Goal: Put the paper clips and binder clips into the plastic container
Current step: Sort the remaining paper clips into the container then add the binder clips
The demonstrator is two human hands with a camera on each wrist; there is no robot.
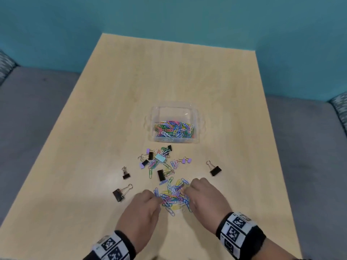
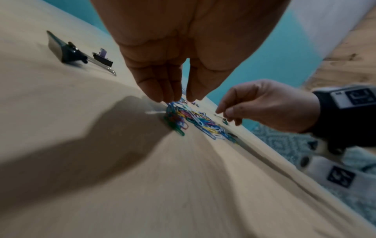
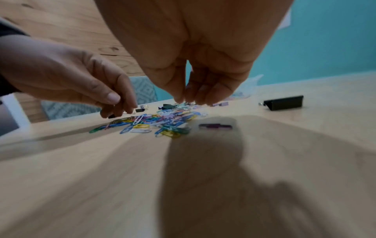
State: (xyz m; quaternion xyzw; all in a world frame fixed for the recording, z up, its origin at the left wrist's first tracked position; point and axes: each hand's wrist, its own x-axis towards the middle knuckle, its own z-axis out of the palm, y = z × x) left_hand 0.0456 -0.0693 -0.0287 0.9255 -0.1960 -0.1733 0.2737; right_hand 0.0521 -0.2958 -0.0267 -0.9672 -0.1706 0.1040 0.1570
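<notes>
A clear plastic container (image 1: 196,117) stands mid-table with many coloured paper clips (image 1: 173,129) inside. Nearer me lies a loose pile of paper clips (image 1: 173,194). My left hand (image 1: 156,198) pinches at the pile's left edge, fingers and thumb drawn together on clips (image 2: 179,99). My right hand (image 1: 186,188) pinches at the pile's right side (image 3: 189,99). Between pile and container lies a cluster of binder clips and paper clips (image 1: 155,159). Black binder clips lie apart at the right (image 1: 215,170), left (image 1: 126,175) and near left (image 1: 120,194).
The wooden table (image 1: 169,72) stretches bare beyond the container up to a teal wall (image 1: 169,14). Grey upholstered seats (image 1: 28,109) flank the table on both sides. Both wrists carry black bands with printed markers (image 1: 238,229).
</notes>
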